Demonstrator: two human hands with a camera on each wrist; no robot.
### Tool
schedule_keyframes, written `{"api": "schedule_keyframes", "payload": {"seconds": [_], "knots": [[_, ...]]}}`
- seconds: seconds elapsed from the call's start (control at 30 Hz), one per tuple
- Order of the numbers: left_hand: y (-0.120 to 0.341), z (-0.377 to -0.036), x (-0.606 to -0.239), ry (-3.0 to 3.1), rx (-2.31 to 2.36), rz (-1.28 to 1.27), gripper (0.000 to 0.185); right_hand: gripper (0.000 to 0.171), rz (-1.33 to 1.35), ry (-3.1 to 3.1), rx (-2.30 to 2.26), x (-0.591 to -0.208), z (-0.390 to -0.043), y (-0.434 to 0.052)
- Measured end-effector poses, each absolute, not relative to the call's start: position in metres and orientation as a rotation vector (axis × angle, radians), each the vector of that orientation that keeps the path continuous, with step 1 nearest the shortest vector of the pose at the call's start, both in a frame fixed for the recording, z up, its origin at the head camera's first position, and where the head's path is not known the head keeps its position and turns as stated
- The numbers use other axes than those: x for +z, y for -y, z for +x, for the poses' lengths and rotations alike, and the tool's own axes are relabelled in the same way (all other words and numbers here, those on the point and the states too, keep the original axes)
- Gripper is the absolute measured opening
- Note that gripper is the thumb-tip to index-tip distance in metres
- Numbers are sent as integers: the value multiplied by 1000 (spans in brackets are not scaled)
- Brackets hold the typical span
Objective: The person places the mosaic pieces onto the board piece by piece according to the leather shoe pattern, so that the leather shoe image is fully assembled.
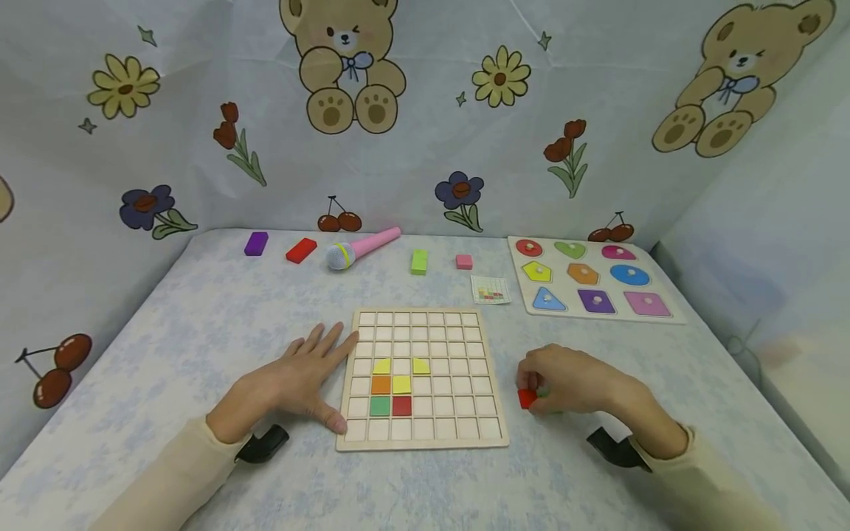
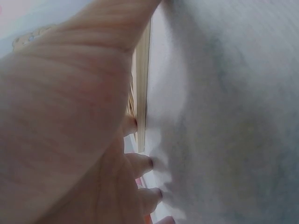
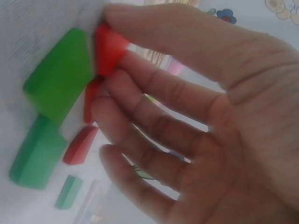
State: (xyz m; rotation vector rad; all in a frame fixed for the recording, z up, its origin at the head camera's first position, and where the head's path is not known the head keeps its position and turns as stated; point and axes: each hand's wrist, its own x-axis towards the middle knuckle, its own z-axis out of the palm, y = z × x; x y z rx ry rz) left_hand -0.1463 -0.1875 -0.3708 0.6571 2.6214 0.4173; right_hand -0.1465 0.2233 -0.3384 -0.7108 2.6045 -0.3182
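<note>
My left hand (image 1: 288, 383) lies with fingers spread at the left side of a wooden grid board (image 1: 461, 428), thumb and index fingertip on its edge. On the board sit several coloured tiles: yellow, orange, green (image 1: 380, 406) and dark red (image 1: 401, 405). To the right of the board, my right hand (image 1: 578, 380) pinches a small red block (image 3: 110, 51) between thumb and index finger, close over the table. Below that palm, in the right wrist view, lie a bright green block (image 3: 60, 74), a darker green block (image 3: 37, 154) and other red and green pieces, mostly hidden from the head camera.
Along the back lie a purple block (image 1: 256, 244), a red block (image 1: 302, 251), a pink toy microphone (image 1: 375, 242), a lime block (image 1: 419, 262) and a pink block (image 1: 464, 262). A small pattern card (image 1: 491, 290) lies beside a shape puzzle board (image 1: 564, 295) at back right.
</note>
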Motion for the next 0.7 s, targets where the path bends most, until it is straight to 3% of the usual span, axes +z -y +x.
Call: {"api": "schedule_keyframes", "payload": {"seconds": [0.27,0.7], "knots": [[188,-147,-369,-2633,396,673,140,12,-865,-2668,-319,-333,-149,-198],[188,-146,-371,-2627,399,665,139,19,-1221,-2640,-309,-346,-146,-119]]}}
